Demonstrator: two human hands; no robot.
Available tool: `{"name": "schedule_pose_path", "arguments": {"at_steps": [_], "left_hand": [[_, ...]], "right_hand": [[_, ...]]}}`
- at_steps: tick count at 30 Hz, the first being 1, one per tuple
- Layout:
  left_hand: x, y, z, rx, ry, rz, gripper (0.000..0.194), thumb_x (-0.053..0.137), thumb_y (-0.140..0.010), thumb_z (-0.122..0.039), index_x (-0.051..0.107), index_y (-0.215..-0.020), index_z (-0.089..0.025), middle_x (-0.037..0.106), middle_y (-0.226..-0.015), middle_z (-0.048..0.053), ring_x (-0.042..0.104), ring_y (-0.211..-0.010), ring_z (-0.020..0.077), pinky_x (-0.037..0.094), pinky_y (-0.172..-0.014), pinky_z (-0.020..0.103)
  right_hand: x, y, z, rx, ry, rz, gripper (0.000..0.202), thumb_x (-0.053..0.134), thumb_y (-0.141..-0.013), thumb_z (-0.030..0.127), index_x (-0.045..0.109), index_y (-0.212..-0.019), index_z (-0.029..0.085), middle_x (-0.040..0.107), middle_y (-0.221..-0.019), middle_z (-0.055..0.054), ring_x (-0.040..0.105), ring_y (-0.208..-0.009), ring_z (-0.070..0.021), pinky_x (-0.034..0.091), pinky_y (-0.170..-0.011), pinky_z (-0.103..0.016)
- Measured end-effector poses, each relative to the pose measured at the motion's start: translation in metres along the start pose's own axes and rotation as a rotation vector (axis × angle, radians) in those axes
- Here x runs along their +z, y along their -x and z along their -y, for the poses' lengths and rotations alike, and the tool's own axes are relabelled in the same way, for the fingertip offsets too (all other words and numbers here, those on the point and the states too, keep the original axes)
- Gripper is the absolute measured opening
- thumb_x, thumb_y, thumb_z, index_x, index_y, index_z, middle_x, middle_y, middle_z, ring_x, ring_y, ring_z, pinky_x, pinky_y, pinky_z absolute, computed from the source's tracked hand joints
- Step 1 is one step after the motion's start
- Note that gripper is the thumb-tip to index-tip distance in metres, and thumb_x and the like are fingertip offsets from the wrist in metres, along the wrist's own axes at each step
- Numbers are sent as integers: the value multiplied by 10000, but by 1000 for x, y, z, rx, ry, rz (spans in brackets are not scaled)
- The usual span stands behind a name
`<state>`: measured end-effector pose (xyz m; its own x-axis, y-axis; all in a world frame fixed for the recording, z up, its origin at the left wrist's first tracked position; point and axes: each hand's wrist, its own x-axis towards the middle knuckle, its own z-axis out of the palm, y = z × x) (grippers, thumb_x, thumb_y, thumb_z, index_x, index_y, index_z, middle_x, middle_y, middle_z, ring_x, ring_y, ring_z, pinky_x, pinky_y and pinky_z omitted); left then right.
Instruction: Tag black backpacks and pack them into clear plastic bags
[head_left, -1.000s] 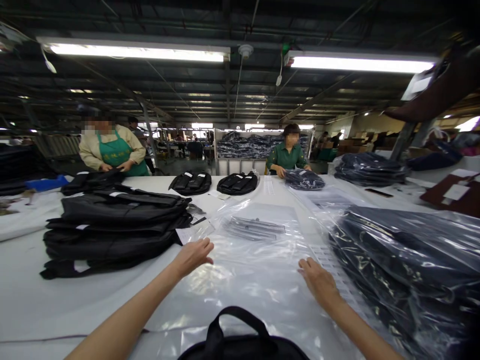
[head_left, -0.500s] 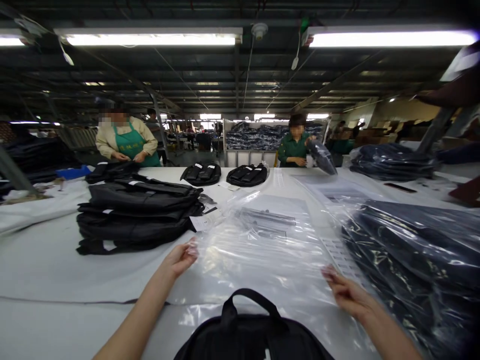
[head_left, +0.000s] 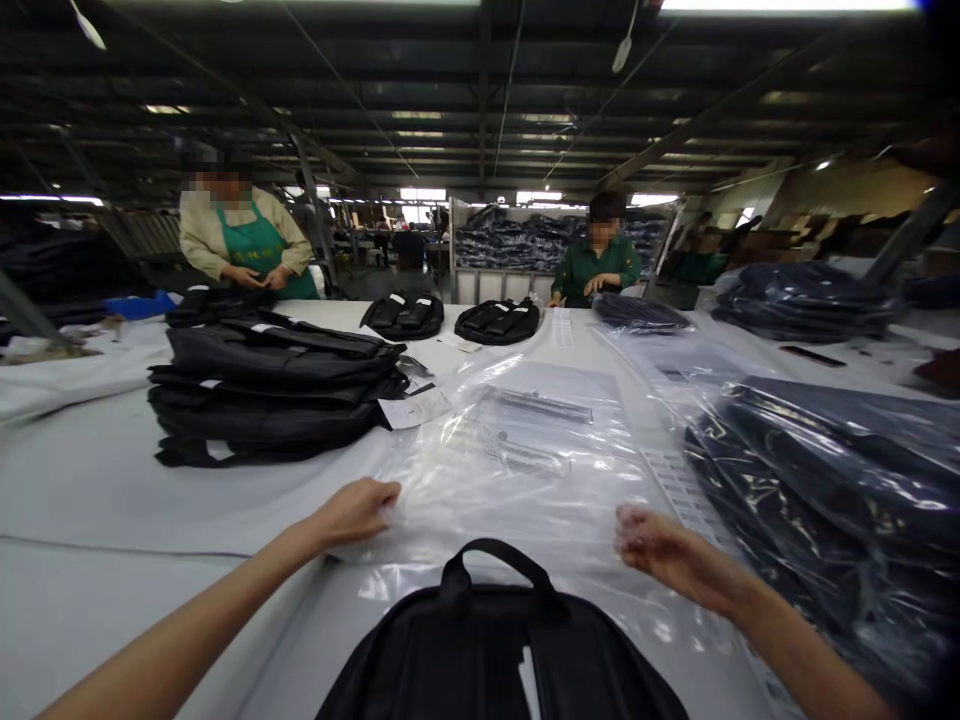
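A clear plastic bag (head_left: 517, 480) lies flat on the white table (head_left: 82, 500) before me. My left hand (head_left: 352, 512) pinches its near left edge. My right hand (head_left: 660, 548) grips its near right edge, fingers curled. Just below the hands lies a black bag (head_left: 502, 655) with a carry handle (head_left: 491, 560), its top towards the plastic bag's opening.
A stack of black bags (head_left: 270, 390) lies at the left. Bagged dark items (head_left: 832, 470) pile up at the right. Two folded black bags (head_left: 450, 318) lie at the far side. Two people (head_left: 240, 250) (head_left: 600, 262) work across the table.
Both hands drew back toward me from flat on the plastic and closed on its near edge. The view dipped, showing more of the black bag. The far person set a bagged item down.
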<state>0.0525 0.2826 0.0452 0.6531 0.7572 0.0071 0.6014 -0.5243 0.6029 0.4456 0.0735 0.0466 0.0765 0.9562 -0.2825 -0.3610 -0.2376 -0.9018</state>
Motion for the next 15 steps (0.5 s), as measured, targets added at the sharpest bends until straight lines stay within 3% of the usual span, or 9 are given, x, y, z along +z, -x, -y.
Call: {"name": "schedule_pose_path", "arguments": {"at_steps": [1, 3, 5, 6, 8, 10, 12, 15], "left_hand": [[-4, -2, -1, -23, -44, -101, 214, 526, -707, -279, 385, -571, -194, 353, -526, -37, 351, -546, 141, 203, -551, 259], [-7, -2, -6, -60, -111, -276, 313, 391, -841, -402, 366, -603, -201, 361, -564, -19, 391, -595, 163, 241, -585, 265], [-3, 7, -8, 24, -233, -252, 343, 416, -843, -482, 415, -649, -199, 444, -628, 7, 451, -661, 189, 294, -630, 273], [3, 15, -8, 110, -315, -157, 314, 478, -818, -479, 452, -683, -197, 495, -677, 23, 481, -696, 204, 320, -654, 281], [19, 33, -5, 278, -461, 88, 174, 558, -776, -360, 515, -753, -193, 571, -778, 55, 532, -754, 232, 364, -700, 303], [34, 50, -1, 336, -507, 246, 62, 543, -741, -211, 551, -798, -190, 609, -829, 73, 568, -786, 253, 394, -732, 331], [44, 61, -2, 302, -492, 278, 104, 499, -727, -149, 572, -794, -182, 630, -800, 84, 594, -770, 270, 416, -734, 358], [46, 70, -12, 264, -451, 284, 182, 433, -787, -172, 606, -842, -189, 661, -809, 94, 624, -769, 276, 446, -728, 365]], "right_hand": [[5, 1, 6, -111, 101, -73, 184, 696, -631, 198, 518, -680, 185, 476, -623, 49, 478, -589, -92, 430, -581, -220], [11, 1, 9, -382, 362, -338, 283, 714, -646, 312, 457, -603, 202, 412, -556, 61, 412, -524, -92, 380, -523, -229], [9, 1, -6, -613, 722, -502, 321, 697, -668, 383, 446, -561, 214, 402, -532, 51, 399, -509, -108, 374, -527, -254], [5, 1, -20, -674, 909, -480, 291, 671, -694, 392, 479, -567, 214, 439, -549, 33, 428, -526, -123, 389, -551, -268], [-7, 2, -54, -705, 1199, -270, 211, 578, -770, 373, 570, -633, 212, 546, -639, -22, 514, -606, -161, 425, -607, -287], [-19, 6, -87, -674, 1330, -126, 229, 465, -825, 338, 627, -720, 214, 620, -730, -67, 571, -700, -194, 452, -660, -307], [-25, 12, -105, -619, 1385, -107, 258, 444, -819, 352, 645, -731, 217, 647, -730, -81, 586, -725, -219, 458, -695, -338], [-17, 27, -104, -478, 1360, -145, 253, 473, -791, 403, 656, -773, 228, 655, -704, -62, 590, -719, -238, 446, -726, -364]]}}
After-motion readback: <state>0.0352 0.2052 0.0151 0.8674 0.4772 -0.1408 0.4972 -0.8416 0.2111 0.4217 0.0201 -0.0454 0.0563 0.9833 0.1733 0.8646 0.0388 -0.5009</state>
